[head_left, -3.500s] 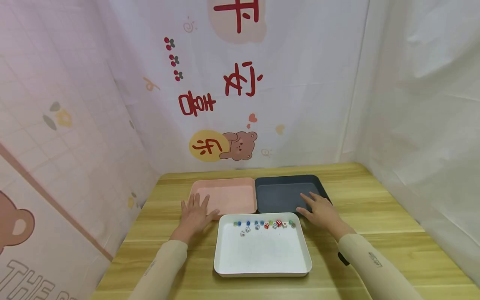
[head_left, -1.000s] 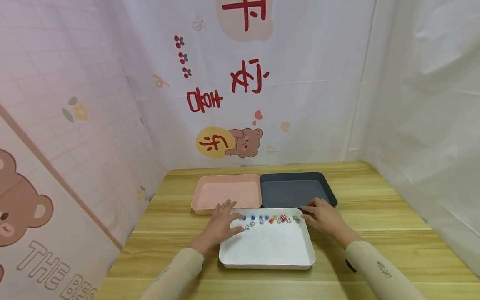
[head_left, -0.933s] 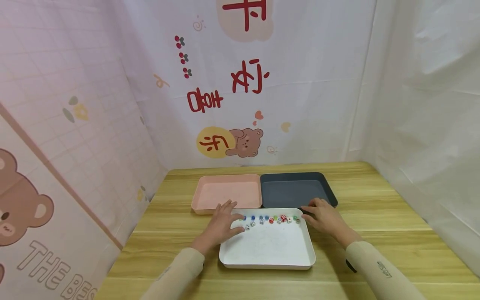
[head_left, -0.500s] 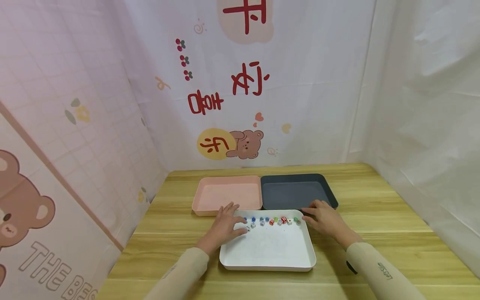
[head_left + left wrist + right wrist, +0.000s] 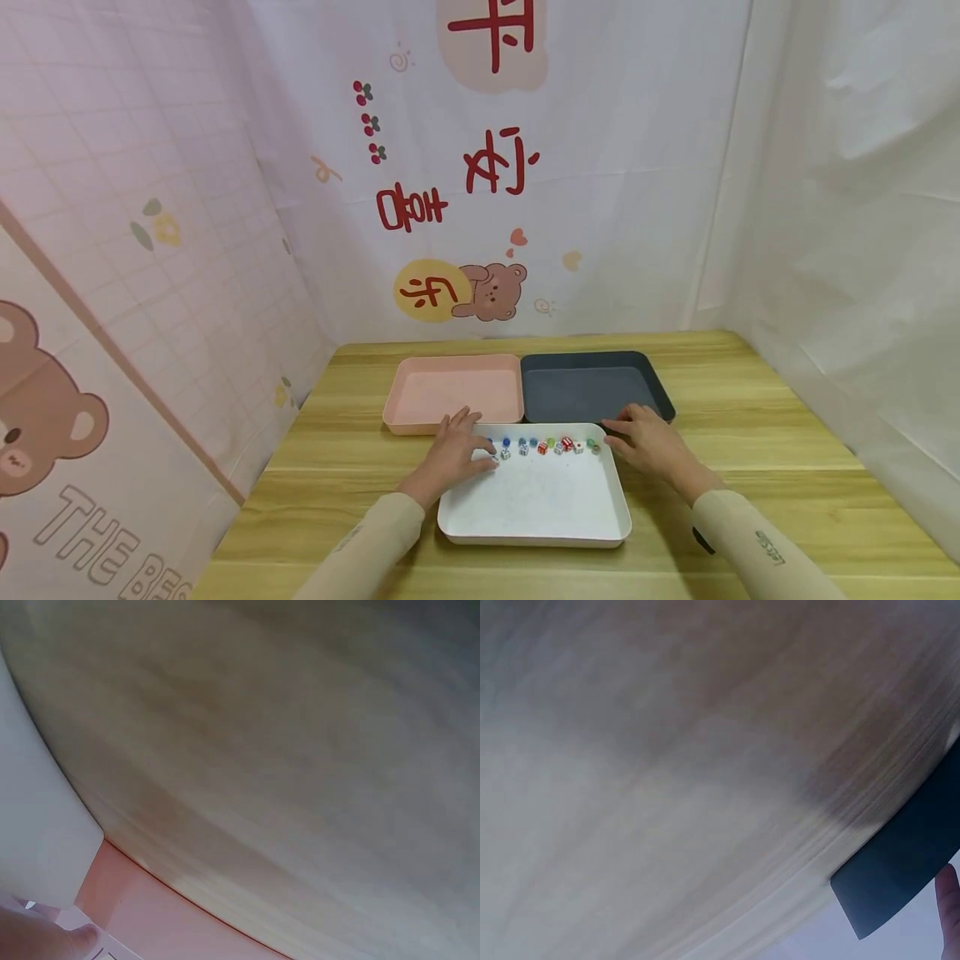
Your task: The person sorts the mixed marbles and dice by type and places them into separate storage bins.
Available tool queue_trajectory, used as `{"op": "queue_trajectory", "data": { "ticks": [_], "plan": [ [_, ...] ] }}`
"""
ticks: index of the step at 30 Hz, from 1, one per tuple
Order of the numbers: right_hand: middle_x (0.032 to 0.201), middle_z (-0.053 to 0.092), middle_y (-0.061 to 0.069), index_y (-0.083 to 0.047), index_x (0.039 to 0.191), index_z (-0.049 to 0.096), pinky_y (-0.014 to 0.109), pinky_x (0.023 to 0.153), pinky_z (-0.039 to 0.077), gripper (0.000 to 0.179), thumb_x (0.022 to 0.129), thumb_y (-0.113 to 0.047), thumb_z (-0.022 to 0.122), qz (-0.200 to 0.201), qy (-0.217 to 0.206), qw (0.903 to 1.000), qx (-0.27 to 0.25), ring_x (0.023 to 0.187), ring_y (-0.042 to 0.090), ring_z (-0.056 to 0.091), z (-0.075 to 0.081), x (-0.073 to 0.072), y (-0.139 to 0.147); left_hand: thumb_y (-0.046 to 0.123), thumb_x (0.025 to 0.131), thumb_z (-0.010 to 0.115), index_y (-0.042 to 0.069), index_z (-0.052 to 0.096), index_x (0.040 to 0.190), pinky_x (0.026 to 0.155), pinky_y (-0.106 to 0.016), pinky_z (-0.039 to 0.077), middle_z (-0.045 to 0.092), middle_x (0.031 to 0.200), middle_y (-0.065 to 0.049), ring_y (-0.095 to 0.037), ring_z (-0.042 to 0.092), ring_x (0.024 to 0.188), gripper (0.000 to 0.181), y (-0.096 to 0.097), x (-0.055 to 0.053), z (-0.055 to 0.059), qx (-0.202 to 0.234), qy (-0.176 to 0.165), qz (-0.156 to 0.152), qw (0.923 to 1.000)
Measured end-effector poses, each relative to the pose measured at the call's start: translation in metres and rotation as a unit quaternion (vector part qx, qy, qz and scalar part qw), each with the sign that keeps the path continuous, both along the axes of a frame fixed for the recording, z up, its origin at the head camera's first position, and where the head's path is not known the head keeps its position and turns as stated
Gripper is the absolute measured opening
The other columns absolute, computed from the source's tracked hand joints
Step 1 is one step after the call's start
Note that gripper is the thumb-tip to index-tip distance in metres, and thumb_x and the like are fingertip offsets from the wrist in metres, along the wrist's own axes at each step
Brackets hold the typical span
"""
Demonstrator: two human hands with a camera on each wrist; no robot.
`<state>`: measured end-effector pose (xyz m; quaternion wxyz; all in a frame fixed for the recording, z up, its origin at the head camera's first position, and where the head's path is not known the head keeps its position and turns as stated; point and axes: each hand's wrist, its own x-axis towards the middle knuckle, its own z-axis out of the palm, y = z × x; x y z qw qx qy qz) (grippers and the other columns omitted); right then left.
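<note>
In the head view my left hand [image 5: 452, 457] reaches over the left side of a white tray [image 5: 536, 512]. Thumb and index fingertip close round a small white die [image 5: 496, 459], mostly hidden between them. My right hand [image 5: 651, 442] is at the tray's far right corner, fingers loosely bent, thumb and index spread by the rim, close to a green bead [image 5: 591, 443]. Along the tray's far side lie more white dice [image 5: 523, 449], red dice [image 5: 542, 448] and blue beads [image 5: 506, 442]. The wrist views show only fingertips at their lower corners.
Behind the white tray stand a pink tray [image 5: 457, 392] on the left and a dark grey tray [image 5: 592, 392] on the right, side by side. All rest on a wooden table [image 5: 750, 433]. Printed cloth [image 5: 622, 208] hangs behind and at both sides.
From beside the pink tray, my left hand has moved right over the white tray, and its thumb and index have drawn together round the die. My right hand has come to the tray's corner and stayed.
</note>
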<state>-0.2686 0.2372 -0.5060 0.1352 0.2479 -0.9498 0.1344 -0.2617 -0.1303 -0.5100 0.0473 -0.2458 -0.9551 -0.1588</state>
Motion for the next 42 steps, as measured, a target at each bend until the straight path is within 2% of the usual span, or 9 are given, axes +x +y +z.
{"op": "queue_trajectory", "data": {
  "ticks": [8, 15, 27, 31, 35, 42],
  "plan": [
    [0.103, 0.058, 0.01, -0.008, 0.12, 0.073, 0.046, 0.076, 0.05, 0.035, 0.092, -0.028, 0.071, 0.003, 0.015, 0.9999, 0.0, 0.093, 0.028, 0.056, -0.002, -0.001, 0.001, 0.039, 0.086, 0.077, 0.023, 0.079, 0.097, 0.114, -0.064, 0.015, 0.045, 0.147, -0.016, -0.039, 0.025, 0.145, 0.019, 0.003, -0.001, 0.001, -0.01, -0.005, 0.003, 0.9999],
    [0.105, 0.059, 0.01, -0.008, 0.122, 0.072, 0.046, 0.079, 0.05, 0.036, 0.093, -0.029, 0.07, 0.0, -0.005, 1.0, -0.001, 0.096, 0.029, 0.055, -0.002, -0.001, 0.002, 0.036, 0.085, 0.078, 0.023, 0.079, 0.095, 0.114, -0.064, 0.017, 0.047, 0.145, -0.016, -0.039, 0.027, 0.143, 0.016, 0.007, -0.001, 0.001, -0.014, -0.007, 0.007, 0.9999],
    [0.103, 0.059, 0.01, -0.009, 0.121, 0.073, 0.046, 0.079, 0.05, 0.034, 0.093, -0.028, 0.07, -0.007, -0.001, 0.9999, 0.008, 0.094, 0.029, 0.056, 0.001, 0.0, 0.001, 0.034, 0.083, 0.08, 0.023, 0.079, 0.091, 0.113, -0.065, 0.017, 0.051, 0.141, -0.016, -0.039, 0.03, 0.142, 0.013, 0.004, -0.005, 0.002, 0.01, 0.004, 0.005, 0.9999],
    [0.103, 0.059, 0.01, -0.008, 0.121, 0.073, 0.046, 0.079, 0.049, 0.034, 0.093, -0.028, 0.07, -0.003, 0.002, 1.0, 0.006, 0.094, 0.028, 0.056, 0.001, 0.001, 0.001, 0.033, 0.085, 0.079, 0.024, 0.078, 0.09, 0.113, -0.065, 0.016, 0.05, 0.141, -0.016, -0.04, 0.03, 0.141, 0.011, -0.002, -0.009, 0.007, 0.026, 0.011, 0.002, 0.9996],
    [0.103, 0.059, 0.009, -0.008, 0.121, 0.073, 0.046, 0.08, 0.049, 0.034, 0.093, -0.028, 0.07, -0.001, 0.004, 1.0, 0.005, 0.094, 0.028, 0.055, 0.0, 0.001, 0.001, 0.032, 0.086, 0.078, 0.024, 0.077, 0.091, 0.114, -0.064, 0.014, 0.049, 0.142, -0.016, -0.039, 0.028, 0.142, 0.009, -0.01, -0.014, 0.015, 0.033, 0.01, 0.015, 0.9993],
    [0.104, 0.059, 0.011, -0.008, 0.121, 0.072, 0.047, 0.082, 0.049, 0.034, 0.093, -0.027, 0.07, -0.001, 0.008, 1.0, 0.003, 0.095, 0.03, 0.056, -0.003, 0.0, 0.002, 0.031, 0.087, 0.077, 0.022, 0.077, 0.091, 0.113, -0.065, 0.016, 0.05, 0.139, -0.019, -0.04, 0.032, 0.139, 0.009, -0.027, -0.029, 0.028, 0.029, 0.041, 0.021, 0.9985]
  ]
}}
